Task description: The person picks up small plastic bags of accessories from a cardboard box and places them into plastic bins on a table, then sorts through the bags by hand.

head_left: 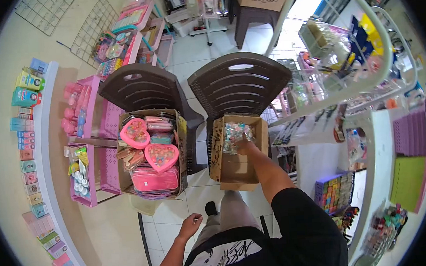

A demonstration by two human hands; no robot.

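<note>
My right hand (244,145) reaches down into a cardboard box (258,135) on the seat of a brown plastic chair (242,90). Its fingers are closed at the edge of shiny clear packets (232,135) with small multicoloured contents, which fill the far left part of the box. The fingertips are partly hidden among the packets. My left hand (191,226) hangs low beside my leg, its fingers loosely bent and nothing visible in them. Ahead of it, a fuller cardboard box (182,152) holds pink heart-shaped cases (162,157), a pink pouch (155,178) and several flat packets.
A second brown chair (144,88) stands behind the fuller box. Purple shelving (109,171) and a wall ledge of small boxes (28,166) line the left. To the right are a white metal rack (330,94) and a counter with a purple basket (334,194). White floor tiles (172,225) lie below.
</note>
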